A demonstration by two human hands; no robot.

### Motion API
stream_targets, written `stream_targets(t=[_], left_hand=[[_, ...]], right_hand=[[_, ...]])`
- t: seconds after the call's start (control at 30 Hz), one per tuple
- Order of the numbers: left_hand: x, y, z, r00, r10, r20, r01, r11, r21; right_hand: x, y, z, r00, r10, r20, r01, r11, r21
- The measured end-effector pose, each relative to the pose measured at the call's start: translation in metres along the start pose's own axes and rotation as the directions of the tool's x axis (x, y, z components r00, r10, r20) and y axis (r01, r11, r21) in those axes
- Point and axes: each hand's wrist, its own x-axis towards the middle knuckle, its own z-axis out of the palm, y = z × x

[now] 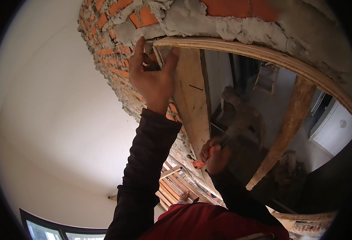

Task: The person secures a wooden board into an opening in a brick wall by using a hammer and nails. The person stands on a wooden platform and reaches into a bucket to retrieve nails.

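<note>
My left hand [154, 82] is raised at the upper corner of a wooden frame set in the brick opening. Its thumb and index finger are spread on either side of that corner, the thumb against the board, and a thin string [122, 46] runs by the index fingertip. The top plywood strip [224, 44] curves away to the right. Below it, the upright board [190, 108] has a nail [196, 87] sticking out. Lower down, my right hand [216, 158] is closed round an orange-handled tool [199, 164]; its far end is blurred against the dark background.
Rough brick and mortar wall [144, 18] surrounds the frame. A slanting timber [288, 128] crosses the opening at right. Wooden slats [170, 188] lie far below on the left, near a pale wall [72, 100]. A window [60, 232] shows at lower left.
</note>
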Motion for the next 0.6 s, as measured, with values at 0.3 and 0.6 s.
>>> stream_targets(t=[0.3, 0.6], left_hand=[[0.000, -0.006, 0.004, 0.999, 0.015, -0.030, -0.015, 1.000, -0.010], [0.001, -0.005, 0.001, 0.999, 0.021, -0.033, -0.022, 1.000, -0.011]], right_hand=[[0.007, 0.020, 0.008, 0.999, -0.022, -0.035, 0.022, 1.000, -0.023], [0.006, 0.002, 0.013, 0.996, -0.055, -0.068, 0.061, 0.994, 0.089]])
